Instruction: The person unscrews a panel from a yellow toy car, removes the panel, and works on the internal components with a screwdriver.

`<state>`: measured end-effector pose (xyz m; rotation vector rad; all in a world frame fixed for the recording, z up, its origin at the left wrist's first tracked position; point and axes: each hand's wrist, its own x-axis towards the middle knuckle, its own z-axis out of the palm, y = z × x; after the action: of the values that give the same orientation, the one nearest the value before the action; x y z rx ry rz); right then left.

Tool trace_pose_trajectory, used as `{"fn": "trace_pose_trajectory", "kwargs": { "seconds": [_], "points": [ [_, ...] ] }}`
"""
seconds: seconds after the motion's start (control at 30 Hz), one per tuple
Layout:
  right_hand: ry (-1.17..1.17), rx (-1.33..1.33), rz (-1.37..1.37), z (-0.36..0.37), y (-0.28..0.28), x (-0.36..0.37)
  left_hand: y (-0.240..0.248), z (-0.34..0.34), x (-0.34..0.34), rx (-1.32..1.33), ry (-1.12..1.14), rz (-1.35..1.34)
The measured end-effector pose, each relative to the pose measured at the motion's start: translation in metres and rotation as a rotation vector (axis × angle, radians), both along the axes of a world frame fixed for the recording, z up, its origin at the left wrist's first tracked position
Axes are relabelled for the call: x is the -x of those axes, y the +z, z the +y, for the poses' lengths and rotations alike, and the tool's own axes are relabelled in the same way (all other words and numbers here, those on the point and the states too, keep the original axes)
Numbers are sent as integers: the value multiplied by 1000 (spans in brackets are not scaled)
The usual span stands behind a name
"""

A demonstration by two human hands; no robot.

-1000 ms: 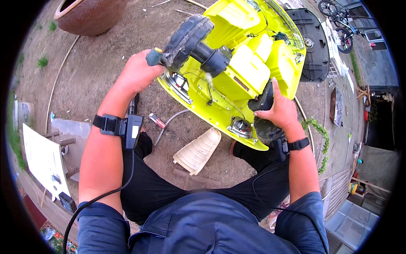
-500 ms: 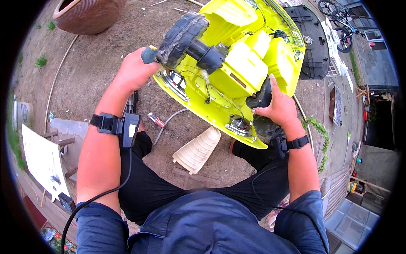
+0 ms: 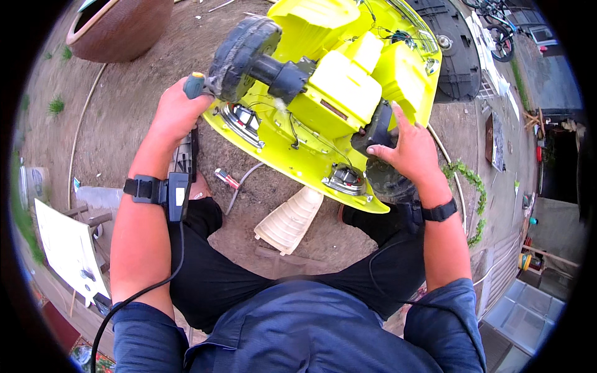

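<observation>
Ahead of me lies a bright yellow plastic toy-car body (image 3: pixel 295 158), its underside, wires and lamps facing up. My left hand (image 3: pixel 177 110) is closed round a screwdriver (image 3: pixel 194 86); its grey handle with an orange end sticks up from the fist. The rest of the tool is hidden. That fist is beside the dusty black wheel (image 3: pixel 239 59), which sits on a thick black axle (image 3: pixel 273 74). At the body's right end, my right hand (image 3: pixel 407 146) has thumb and forefinger spread against a black wheel part (image 3: pixel 376 130). Its other fingers are partly hidden.
A beige ribbed plastic piece (image 3: pixel 289 221) lies between my feet, near a red-and-white tube (image 3: pixel 227 178) and a grey hose. A large clay pot (image 3: pixel 121 28) stands far left. A black round panel (image 3: pixel 457 74) lies behind the body. A hose (image 3: pixel 81 130) crosses the ground.
The view has turned slightly, so the body and wheel appear farther left. The screwdriver's handle has tilted to the left in my left hand. My right hand stays at the black wheel part.
</observation>
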<state>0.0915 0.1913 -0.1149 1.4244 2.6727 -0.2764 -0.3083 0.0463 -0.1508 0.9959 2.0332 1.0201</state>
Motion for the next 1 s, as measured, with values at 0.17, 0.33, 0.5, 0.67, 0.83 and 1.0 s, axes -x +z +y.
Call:
{"fn": "trace_pose_trajectory", "kwargs": {
  "seconds": [0.17,0.33,0.5,0.67,0.83,1.0],
  "points": [
    [11,-314,124,-2,-2,-37,6,1,-8,41,66,-94],
    [-360,-49,433,-1,-15,-66,-12,-1,4,4,75,-114],
    [-807,527,1032,-2,-42,-75,-3,1,0,30,32,-143],
    [-846,686,1040,-1,-39,-70,16,-8,7,71,-49,-228],
    [-883,629,1028,-3,-45,-74,20,-2,15,103,-156,-158],
    [-956,676,1028,-1,-40,-59,22,1,22,114,-202,-180]
  ]
}}
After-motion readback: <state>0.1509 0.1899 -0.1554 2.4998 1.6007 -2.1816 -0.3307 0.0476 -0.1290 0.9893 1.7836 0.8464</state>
